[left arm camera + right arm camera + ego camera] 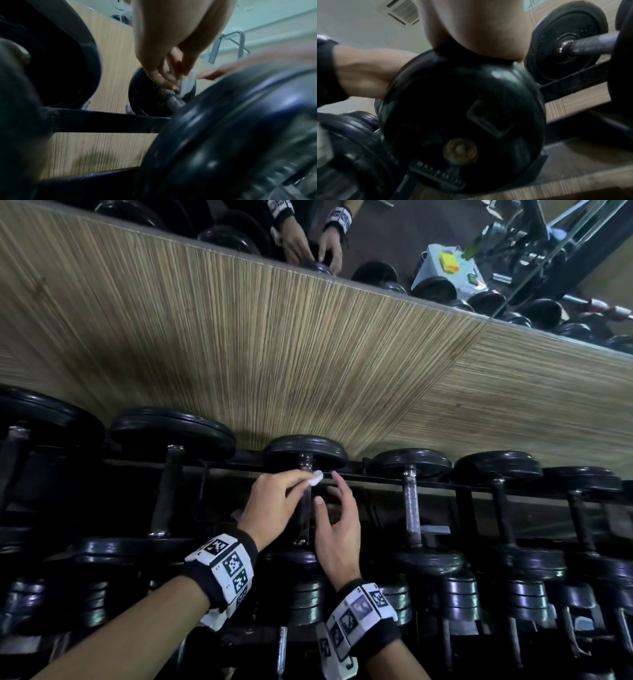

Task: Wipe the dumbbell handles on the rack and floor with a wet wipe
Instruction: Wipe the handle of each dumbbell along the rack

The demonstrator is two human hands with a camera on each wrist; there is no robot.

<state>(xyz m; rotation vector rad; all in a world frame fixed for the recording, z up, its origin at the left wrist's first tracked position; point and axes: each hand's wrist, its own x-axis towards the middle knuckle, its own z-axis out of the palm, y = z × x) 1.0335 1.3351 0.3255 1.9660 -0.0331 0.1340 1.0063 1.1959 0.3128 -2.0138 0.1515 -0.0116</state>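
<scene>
Pinching wet wipe [314,477] (left fingers [291,479]) | right hand [337,525] open | rack [428,486] holds dumbbells

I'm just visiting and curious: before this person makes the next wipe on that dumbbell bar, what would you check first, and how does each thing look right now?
1. Wet wipe in hand: ok, the left hand pinches it.
2. Wipe near the handle: ok, it sits at the bar's far end, by the far plate.
3. Right hand out of the way: ok, open beside the bar, holding nothing.
4. Dumbbell seated on the rack: ok, it rests across the rails.
5. Wipe still damp and clean: cannot tell.
</scene>
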